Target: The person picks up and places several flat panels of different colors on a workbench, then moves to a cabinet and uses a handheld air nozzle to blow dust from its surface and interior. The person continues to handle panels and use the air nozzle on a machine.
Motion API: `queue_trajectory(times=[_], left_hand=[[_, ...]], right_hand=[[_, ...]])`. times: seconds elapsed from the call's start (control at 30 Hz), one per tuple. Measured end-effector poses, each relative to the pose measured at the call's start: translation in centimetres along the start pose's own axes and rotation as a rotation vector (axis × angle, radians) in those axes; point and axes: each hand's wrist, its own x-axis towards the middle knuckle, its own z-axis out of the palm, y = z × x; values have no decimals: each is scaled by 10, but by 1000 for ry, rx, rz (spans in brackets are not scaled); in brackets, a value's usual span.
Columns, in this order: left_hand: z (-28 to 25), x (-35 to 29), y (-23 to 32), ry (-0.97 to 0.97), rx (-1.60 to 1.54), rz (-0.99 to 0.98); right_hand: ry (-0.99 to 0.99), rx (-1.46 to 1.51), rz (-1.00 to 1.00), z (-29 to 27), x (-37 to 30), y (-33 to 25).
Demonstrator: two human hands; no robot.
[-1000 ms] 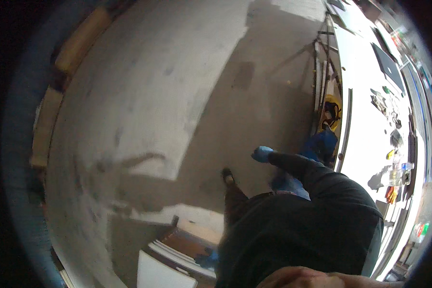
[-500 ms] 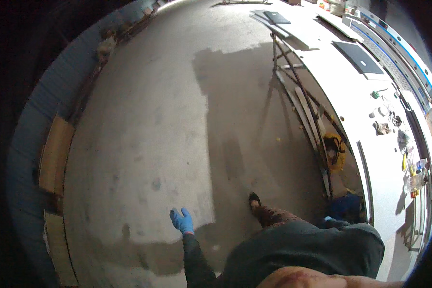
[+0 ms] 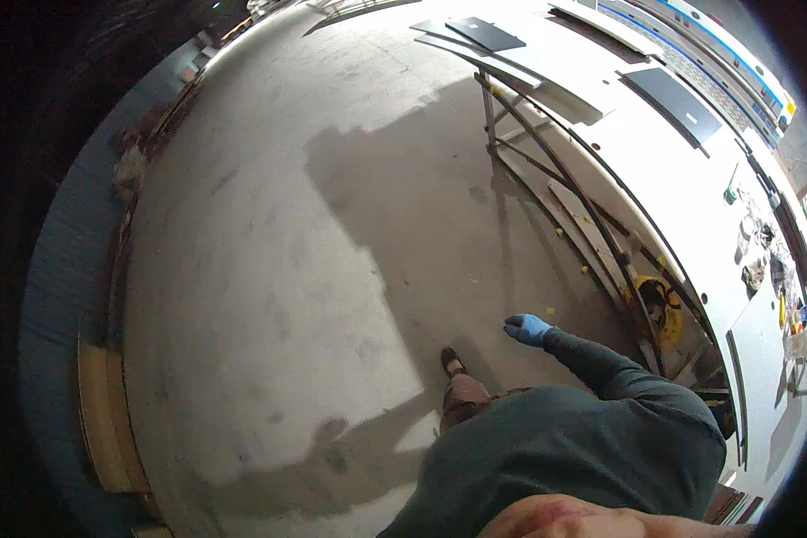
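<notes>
My right hand [image 3: 528, 329], in a blue glove with darkened fingertips, hangs over the shaded floor in front of my body. Its fingers reach loosely to the left, and I see nothing held in them. It is nearest to the metal frame under the long white-topped workbench [image 3: 681, 215], though apart from it. My left hand is out of the picture. One dark shoe [image 3: 452, 360] shows on the concrete floor [image 3: 269, 233] ahead of my body.
Dark flat panels [image 3: 485, 34] lie on the bench's far end, with another dark panel [image 3: 672, 103] nearer. Small tools and bottles crowd its right side. Beneath it sits a yellow container [image 3: 660, 309]. Cardboard sheets [image 3: 109, 420] lean along the left wall.
My left hand has swung out of view, and my right arm has come forward from beside the bench. The view has turned and advanced along the floor.
</notes>
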Motion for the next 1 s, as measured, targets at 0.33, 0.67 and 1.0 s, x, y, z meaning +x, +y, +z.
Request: queue_trajectory(times=[0.33,0.67,1.0], left_hand=[[-472,489,186,275,-830,-63],[-671,772,389,361,398,625],[-799,1018,495,-155,202,289]], right_hand=[[-205,-275,479,-78,198,65],[21,-241,403,-266,633,-34],[265,-78,20,-481,1164,-268]])
